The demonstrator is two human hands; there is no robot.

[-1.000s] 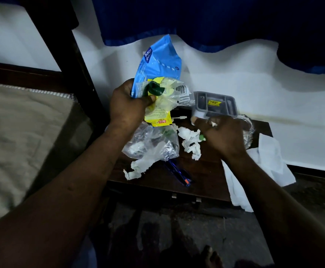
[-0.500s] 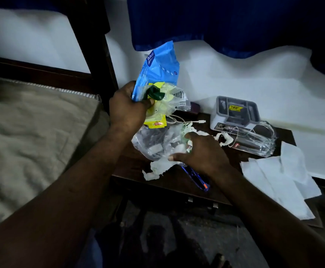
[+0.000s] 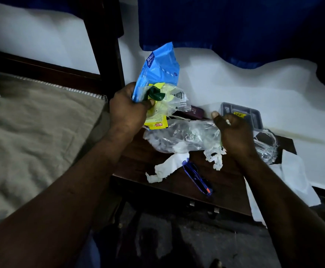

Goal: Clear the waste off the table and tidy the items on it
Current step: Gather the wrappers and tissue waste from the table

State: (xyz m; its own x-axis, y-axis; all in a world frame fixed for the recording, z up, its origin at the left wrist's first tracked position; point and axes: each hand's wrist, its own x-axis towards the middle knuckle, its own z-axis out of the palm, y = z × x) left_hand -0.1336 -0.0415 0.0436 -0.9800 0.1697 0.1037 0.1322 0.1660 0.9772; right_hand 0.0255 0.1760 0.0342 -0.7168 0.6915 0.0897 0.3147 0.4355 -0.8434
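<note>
Gripping a bunch of waste wrappers, the left hand [image 3: 128, 111] is raised over the table's [image 3: 225, 180] 10 o'clock corner, its fingers curled tight round a crumpled blue packet [image 3: 157, 68] that stands upright, a yellow sachet [image 3: 157, 121] hanging below, a clear film [image 3: 177, 97] with a barcode and a dark green scrap [image 3: 155, 94]. At 2 o'clock the right hand [image 3: 235, 134] is closed in a fist on torn white paper [image 3: 215, 159], whose ragged end hangs beneath it. A crinkled clear plastic bag [image 3: 179, 136] lies across the table's middle and reaches that fist; whether the fingers hold it too cannot be told. At 7 o'clock of the bag lies a crumpled white tissue [image 3: 165, 169], just beside a blue pen-like item [image 3: 196, 176] with an orange tip. A grey tray [image 3: 250, 115] sits at 1 o'clock against the wall, and white sheets [image 3: 297, 176] overhang the 4 o'clock edge.
</note>
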